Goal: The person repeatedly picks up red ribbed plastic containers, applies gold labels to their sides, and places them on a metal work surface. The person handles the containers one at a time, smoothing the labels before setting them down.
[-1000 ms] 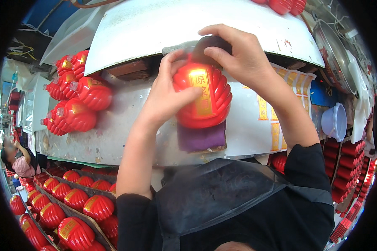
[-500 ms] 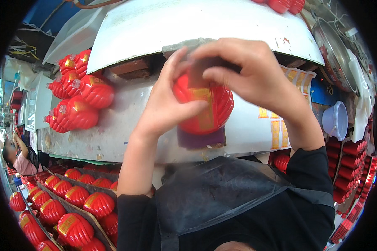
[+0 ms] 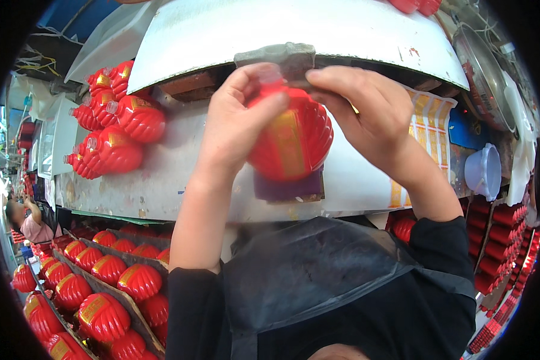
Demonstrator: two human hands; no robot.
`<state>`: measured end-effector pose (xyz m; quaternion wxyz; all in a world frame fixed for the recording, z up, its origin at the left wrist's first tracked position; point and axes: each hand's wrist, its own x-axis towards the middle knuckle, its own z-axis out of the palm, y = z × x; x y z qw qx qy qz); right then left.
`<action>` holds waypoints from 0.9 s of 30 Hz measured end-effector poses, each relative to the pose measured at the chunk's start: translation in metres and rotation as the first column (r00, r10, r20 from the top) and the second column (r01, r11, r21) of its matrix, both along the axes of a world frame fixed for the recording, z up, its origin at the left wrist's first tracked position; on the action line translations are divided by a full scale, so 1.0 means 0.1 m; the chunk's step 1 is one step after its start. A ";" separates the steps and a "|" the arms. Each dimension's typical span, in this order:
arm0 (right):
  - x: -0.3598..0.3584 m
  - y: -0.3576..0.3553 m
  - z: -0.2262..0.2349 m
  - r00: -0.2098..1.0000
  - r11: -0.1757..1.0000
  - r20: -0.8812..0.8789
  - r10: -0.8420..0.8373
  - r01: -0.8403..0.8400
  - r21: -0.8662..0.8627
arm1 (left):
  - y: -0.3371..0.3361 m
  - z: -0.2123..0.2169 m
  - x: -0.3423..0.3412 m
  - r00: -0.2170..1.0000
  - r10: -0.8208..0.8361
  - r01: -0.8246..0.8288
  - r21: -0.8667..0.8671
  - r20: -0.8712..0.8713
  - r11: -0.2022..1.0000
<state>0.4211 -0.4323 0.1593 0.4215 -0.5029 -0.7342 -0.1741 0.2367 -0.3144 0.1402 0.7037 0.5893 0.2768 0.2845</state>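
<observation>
A red ribbed plastic bottle (image 3: pixel 315 135) with a gold label (image 3: pixel 291 144) lies in front of me, its neck pointing away. My left hand (image 3: pixel 237 114) is closed round the neck end, thumb across the bottle's shoulder. Beneath the bottle's near end is a purple pad (image 3: pixel 288 187). My right hand (image 3: pixel 372 108) is at the bottle's upper right, its fingers pinched on a thin dark flat piece seen nearly edge-on and blurred. Beyond the neck stands a grey block (image 3: pixel 276 55).
Several red bottles (image 3: pixel 117 147) lie at the left of the metal table. At right are sheets of gold labels (image 3: pixel 429 126) and a pale blue bucket (image 3: pixel 483 173). Racks of labelled bottles (image 3: pixel 105 315) fill the lower left. A white board (image 3: pixel 318 27) spans the far side. Another person (image 3: pixel 36 228) is far left.
My right hand has moved right, off the front of the bottle, and the dark flat piece now shows edge-on. My left hand has closed in on the neck; the bottle has shifted slightly away.
</observation>
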 end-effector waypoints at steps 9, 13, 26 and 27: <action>-0.46 -0.43 -0.53 0.965 0.965 -0.015 0.261 -0.261 -0.018 | 0.14 -0.18 0.00 0.978 0.177 -0.160 -0.148 0.110 0.976; -0.38 -0.36 -0.59 0.981 0.986 -0.101 0.164 -0.163 0.018 | 0.14 -0.19 0.00 0.965 0.241 -0.220 -0.184 0.104 0.958; -0.26 -0.01 -0.15 0.906 0.978 -0.410 -0.104 0.017 -0.210 | -0.19 -0.14 -0.03 0.948 0.228 -0.209 -0.107 0.220 0.972; -0.23 0.06 -0.08 0.915 0.973 -0.381 -0.135 0.048 -0.228 | -0.21 -0.13 -0.03 0.946 0.227 -0.212 -0.089 0.230 0.973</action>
